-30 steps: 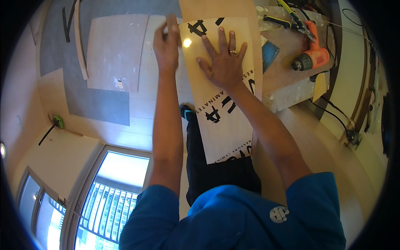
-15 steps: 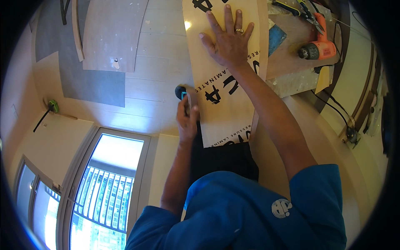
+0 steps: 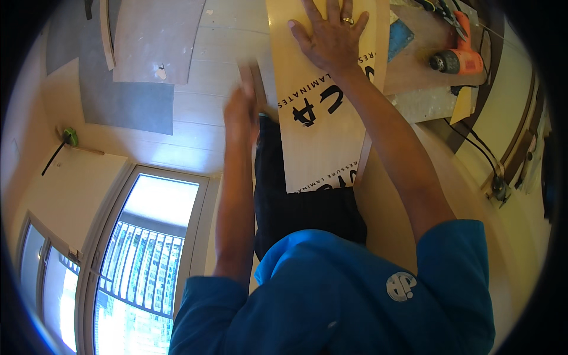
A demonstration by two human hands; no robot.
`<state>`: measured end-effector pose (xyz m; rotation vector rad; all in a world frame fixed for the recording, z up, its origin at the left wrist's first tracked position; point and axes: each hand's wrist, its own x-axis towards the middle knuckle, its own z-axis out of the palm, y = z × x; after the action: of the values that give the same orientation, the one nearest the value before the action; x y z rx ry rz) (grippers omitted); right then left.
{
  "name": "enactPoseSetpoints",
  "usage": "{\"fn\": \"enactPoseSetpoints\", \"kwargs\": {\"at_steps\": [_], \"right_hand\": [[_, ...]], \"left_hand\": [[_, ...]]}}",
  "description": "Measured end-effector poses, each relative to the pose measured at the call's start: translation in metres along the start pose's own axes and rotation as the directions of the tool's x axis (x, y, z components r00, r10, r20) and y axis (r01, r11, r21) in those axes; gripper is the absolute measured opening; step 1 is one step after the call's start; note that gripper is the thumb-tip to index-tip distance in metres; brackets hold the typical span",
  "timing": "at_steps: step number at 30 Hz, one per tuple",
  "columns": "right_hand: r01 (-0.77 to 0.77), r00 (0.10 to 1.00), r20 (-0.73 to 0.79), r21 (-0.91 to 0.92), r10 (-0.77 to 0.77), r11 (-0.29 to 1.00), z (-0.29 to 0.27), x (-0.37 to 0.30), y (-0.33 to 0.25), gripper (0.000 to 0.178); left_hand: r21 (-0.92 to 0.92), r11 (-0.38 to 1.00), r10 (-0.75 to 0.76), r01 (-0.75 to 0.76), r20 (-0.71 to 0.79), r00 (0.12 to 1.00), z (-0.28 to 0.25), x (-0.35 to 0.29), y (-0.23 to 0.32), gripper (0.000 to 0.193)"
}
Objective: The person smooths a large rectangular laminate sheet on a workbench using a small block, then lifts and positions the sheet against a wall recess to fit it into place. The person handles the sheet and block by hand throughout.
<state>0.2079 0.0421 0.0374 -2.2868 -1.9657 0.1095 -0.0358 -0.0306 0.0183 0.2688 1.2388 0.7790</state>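
A long pale laminate board (image 3: 322, 148) with black print runs away from my lap, its near end at my black trousers. My right hand (image 3: 334, 44) lies flat on the board's far part, fingers spread, a ring on one finger. My left hand (image 3: 239, 115), smeared by motion, is beside the board's left long edge. It is closed around a thin, flat grey-brown strip (image 3: 259, 89) that stands on edge; its exact kind cannot be made out. A gap shows between the strip and the board's edge.
At the right, an orange heat gun (image 3: 457, 59) and pliers (image 3: 447, 18) lie on a stained worktop (image 3: 414, 103) beside a blue piece (image 3: 400, 38). Flat panels (image 3: 154, 41) and a grey sheet (image 3: 127, 106) lie at the far left. A glazed door (image 3: 148, 248) stands at the left.
My left hand and the strip have moved away from me and leftward, off the board's edge. My right hand stays flat on the board. The view has shifted slightly.
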Motion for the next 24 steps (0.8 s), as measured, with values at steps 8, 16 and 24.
{"fn": "enactPoseSetpoints", "kwargs": {"at_steps": [8,16,24], "right_hand": [[0.040,0.993,-0.108,-0.003,-0.040,0.999,0.015,0.000,0.003,0.066],[0.191,0.976,-0.122,0.085,-0.180,0.978,0.011,0.066,0.015,0.061],[0.015,1.000,-0.015,0.091,-0.014,0.996,-0.010,-0.004,0.000,0.069]], "left_hand": [[0.449,0.889,-0.240,0.093,0.282,0.929,-0.046,-0.155,-0.035,0.066],[0.538,0.821,0.134,-0.192,0.145,0.980,0.004,-0.068,-0.009,0.060],[-0.032,0.993,0.115,-0.113,0.059,0.992,0.043,-0.004,0.011,0.063]]}}
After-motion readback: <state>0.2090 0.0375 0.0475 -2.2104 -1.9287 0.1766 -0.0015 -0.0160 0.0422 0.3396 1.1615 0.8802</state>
